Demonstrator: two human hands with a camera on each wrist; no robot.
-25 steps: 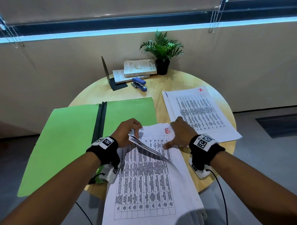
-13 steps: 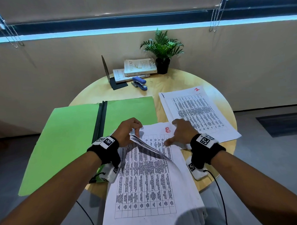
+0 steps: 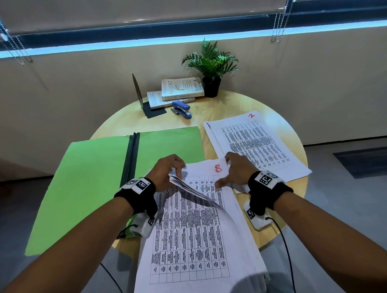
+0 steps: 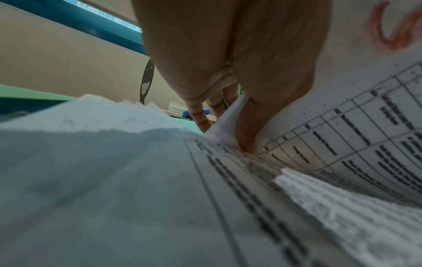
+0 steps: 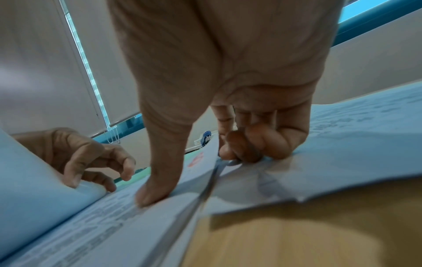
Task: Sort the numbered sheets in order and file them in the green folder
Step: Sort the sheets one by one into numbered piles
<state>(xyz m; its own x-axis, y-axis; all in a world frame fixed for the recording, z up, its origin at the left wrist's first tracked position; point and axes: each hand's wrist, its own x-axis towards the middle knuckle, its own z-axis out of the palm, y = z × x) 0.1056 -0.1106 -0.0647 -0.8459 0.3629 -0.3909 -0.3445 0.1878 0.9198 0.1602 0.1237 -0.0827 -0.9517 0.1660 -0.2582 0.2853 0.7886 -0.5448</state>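
The green folder (image 3: pixel 90 182) lies open on the left of the table. A stack of printed sheets (image 3: pixel 191 245) lies in front of me and overhangs the near edge. My left hand (image 3: pixel 167 171) pinches the top left corners of several lifted sheets (image 3: pixel 189 188); in the left wrist view its thumb (image 4: pixel 246 140) sits under the raised paper (image 4: pixel 365 126). This bares a sheet marked with a red 8 (image 3: pixel 217 168). My right hand (image 3: pixel 235 171) has its thumb (image 5: pixel 157 180) on that sheet and its fingers (image 5: pixel 246 148) curled under the raised right corner. A sheet marked 2 (image 3: pixel 254 144) lies at the right.
At the back of the round wooden table (image 3: pixel 230 105) are two books (image 3: pixel 181 88), a black bookend (image 3: pixel 140 97), a blue stapler (image 3: pixel 182 108) and a potted plant (image 3: pixel 210 64). The folder's left flap hangs past the table edge.
My right hand has drawn back from the edge of sheet 2 to the top right corner of sheet 8. The left hand keeps its hold on the lifted sheets.
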